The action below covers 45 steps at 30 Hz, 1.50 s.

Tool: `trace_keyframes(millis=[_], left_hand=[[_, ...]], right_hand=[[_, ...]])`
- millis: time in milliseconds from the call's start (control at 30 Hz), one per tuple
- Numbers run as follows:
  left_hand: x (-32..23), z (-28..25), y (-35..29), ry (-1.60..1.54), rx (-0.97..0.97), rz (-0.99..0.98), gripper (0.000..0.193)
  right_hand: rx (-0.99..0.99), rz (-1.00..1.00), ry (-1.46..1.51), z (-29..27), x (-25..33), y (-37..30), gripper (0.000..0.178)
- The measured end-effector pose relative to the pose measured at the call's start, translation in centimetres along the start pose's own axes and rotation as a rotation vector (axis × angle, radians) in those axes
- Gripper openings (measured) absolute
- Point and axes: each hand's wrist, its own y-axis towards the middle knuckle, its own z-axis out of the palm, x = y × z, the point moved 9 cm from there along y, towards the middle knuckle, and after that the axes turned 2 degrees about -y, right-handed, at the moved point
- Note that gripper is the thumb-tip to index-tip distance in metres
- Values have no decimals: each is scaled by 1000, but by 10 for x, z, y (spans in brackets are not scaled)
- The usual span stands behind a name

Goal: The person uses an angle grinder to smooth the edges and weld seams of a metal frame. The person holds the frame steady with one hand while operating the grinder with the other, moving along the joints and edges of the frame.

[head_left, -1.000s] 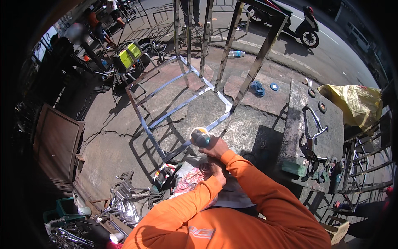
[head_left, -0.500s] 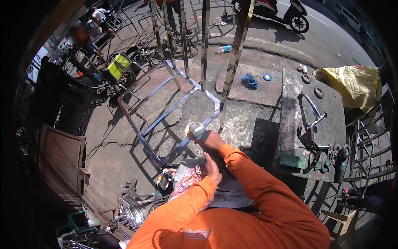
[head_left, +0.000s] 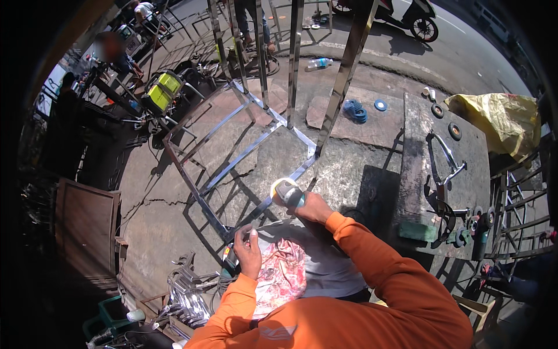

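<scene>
My right hand grips a handheld angle grinder, its round disc lying over the near bar of a shiny square-tube metal frame. Whether the disc touches the bar or spins, I cannot make out. My left hand is raised by the frame's near corner with thumb and fingers apart, holding nothing visible. Tall upright tubes rise from the frame's far right side. Across my lap lies a pink-and-white patterned cloth.
To the right, a worn board bears grinding discs, a bent tube piece and a dark strap. Blue coiled cord and a bottle lie beyond the frame. Left are a yellow-green machine and metal scraps. People and a motorcycle are farther off.
My left hand has moved left, away from my right hand, toward the frame's near corner, uncovering the cloth. The grinder has shifted slightly right and down in view.
</scene>
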Motion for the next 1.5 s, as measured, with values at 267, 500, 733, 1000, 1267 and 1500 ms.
trace_keyframes(millis=[267,500,733,1000,1267,1500], left_hand=[[28,8,258,1025,336,247,62],[44,39,265,1115,370,145,48],[9,77,260,1114,440,375,26],[-32,122,305,1182,468,547,26],[-33,115,316,1156,472,501,54],[13,74,304,1092,240,128,45]], right_hand=[[-145,167,119,-96,-56,65,67],[-220,169,1,-104,-74,70,77],[-312,217,133,-137,-105,40,44],[-233,150,563,-142,-89,38,44],[-303,276,401,-143,-100,56,53],[-264,320,113,-118,-94,68,69]])
